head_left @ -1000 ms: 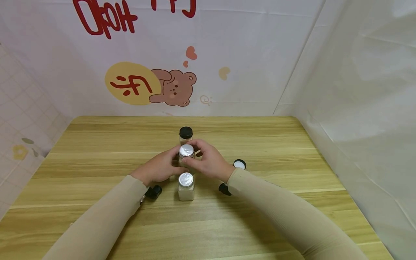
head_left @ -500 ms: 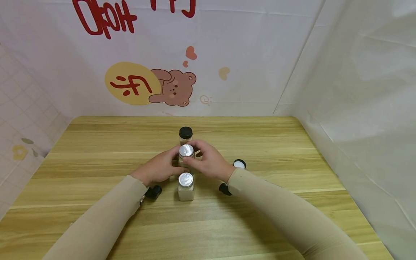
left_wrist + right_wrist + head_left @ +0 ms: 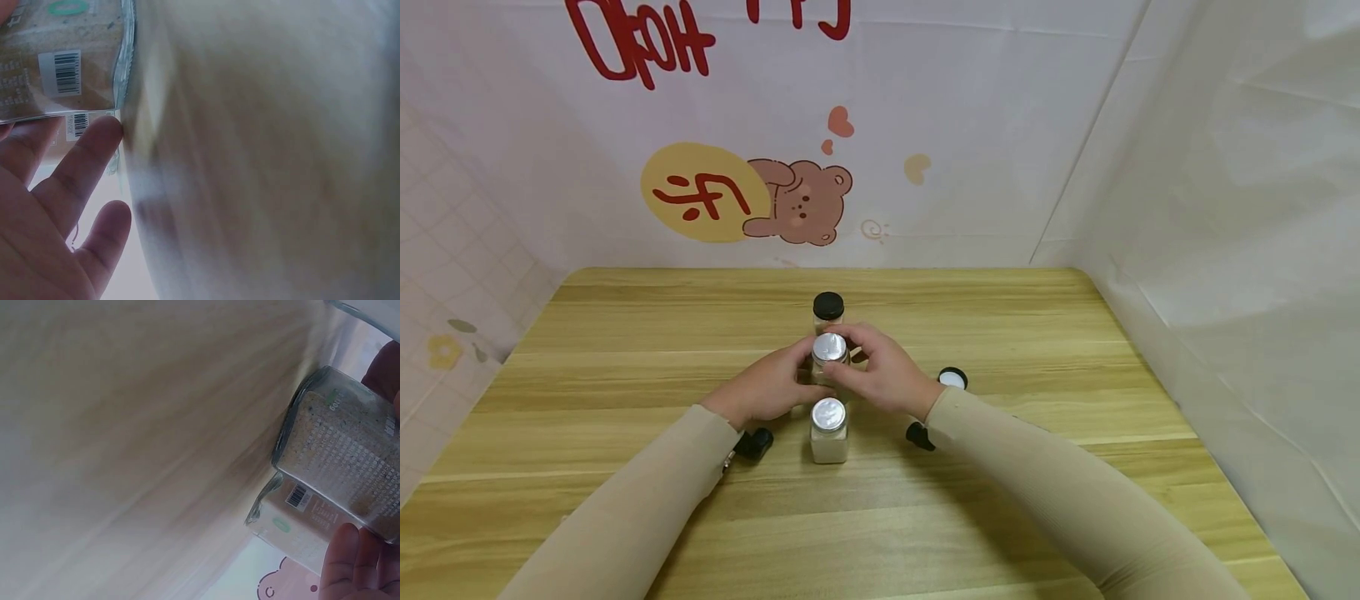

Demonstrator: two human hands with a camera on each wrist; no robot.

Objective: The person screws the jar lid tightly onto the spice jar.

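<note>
Three square clear jars stand in a line in the head view. The middle jar (image 3: 831, 348) has a shiny silver top and is between both hands. My left hand (image 3: 771, 382) holds its body from the left, with the ring and little fingers loose in the left wrist view. With thumb in front and fingers behind, my right hand (image 3: 882, 372) pinches it near the top rim. Through the glass, speckled tan contents (image 3: 344, 444) show. Right in front is another silver-topped jar (image 3: 830, 442), untouched. The rear jar (image 3: 828, 307) wears a black lid and is partly hidden by the hands.
An upturned black lid (image 3: 953, 379) with a white liner lies on the wooden table (image 3: 700, 292), just beyond the right wrist. Black wrist cameras show under both sleeves. A white printed sheet (image 3: 970, 125) hangs behind the table, and another runs along its right side.
</note>
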